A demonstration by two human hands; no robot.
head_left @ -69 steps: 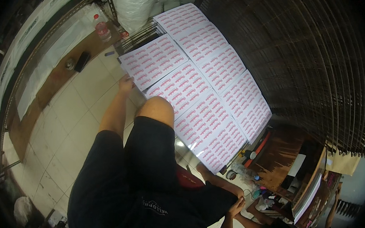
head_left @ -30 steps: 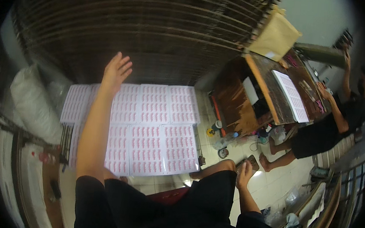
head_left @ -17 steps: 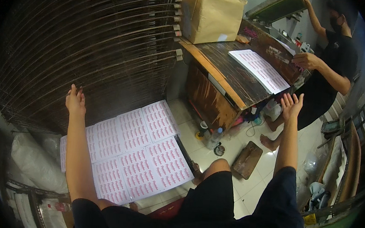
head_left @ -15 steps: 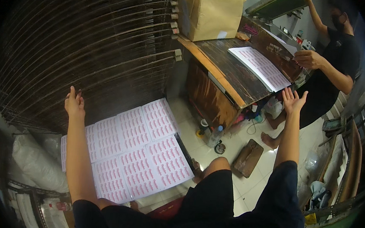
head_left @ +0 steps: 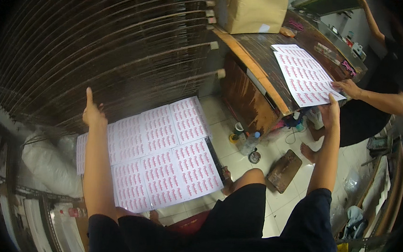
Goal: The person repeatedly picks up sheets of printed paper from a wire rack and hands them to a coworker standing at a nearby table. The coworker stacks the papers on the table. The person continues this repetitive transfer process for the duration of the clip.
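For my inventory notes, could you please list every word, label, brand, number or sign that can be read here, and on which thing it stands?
Wording is not copied out; only its place and look are given.
Sheet at the right hand: rows of pinkish-red lettering.
Sheets laid in two rows: similar pinkish-red lettering, smaller in view.
Parcel: white patch, too small to read.
Bottle: red label, too small to read.

dark short-sleeved shirt, black shorts
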